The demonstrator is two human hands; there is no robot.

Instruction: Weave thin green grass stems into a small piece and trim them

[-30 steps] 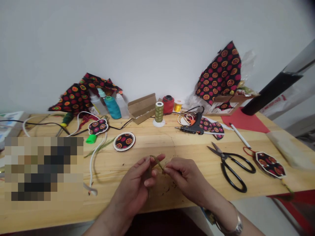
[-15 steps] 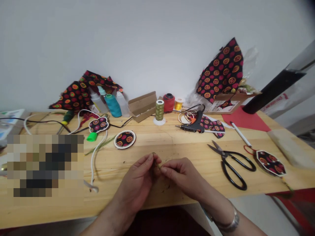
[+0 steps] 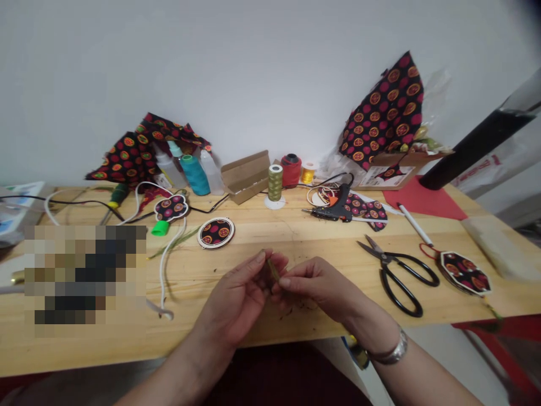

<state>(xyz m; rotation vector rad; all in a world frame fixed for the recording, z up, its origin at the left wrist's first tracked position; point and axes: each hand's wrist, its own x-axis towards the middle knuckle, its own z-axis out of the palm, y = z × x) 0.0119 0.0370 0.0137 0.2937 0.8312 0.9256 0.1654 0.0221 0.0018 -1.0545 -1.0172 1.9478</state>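
Observation:
Near the table's front edge, my left hand (image 3: 239, 290) pinches one end of a small olive-green strand bundle (image 3: 273, 270), which looks like thread. Its other end sits between the thumb and fingers of my right hand (image 3: 319, 288). Part of the bundle is hidden by my fingers. Beyond my hands lies a round ornament (image 3: 216, 233) with patterned fabric in a pale rim. An olive-green thread spool (image 3: 275, 183) stands farther back. To the right rest black-handled scissors (image 3: 391, 265), blades apart.
A glue gun (image 3: 338, 208) lies at back right, near a white pen (image 3: 416, 225) and an octagonal ornament (image 3: 464, 273). At left are a flower-shaped ornament (image 3: 171, 208), a green cap (image 3: 160, 228) and a white cord (image 3: 163, 276). Bottles and an open cardboard box (image 3: 247, 177) line the wall.
My fingers have shifted a little, and more of the olive-green bundle shows between them. The view has tilted slightly. The things on the table look unmoved.

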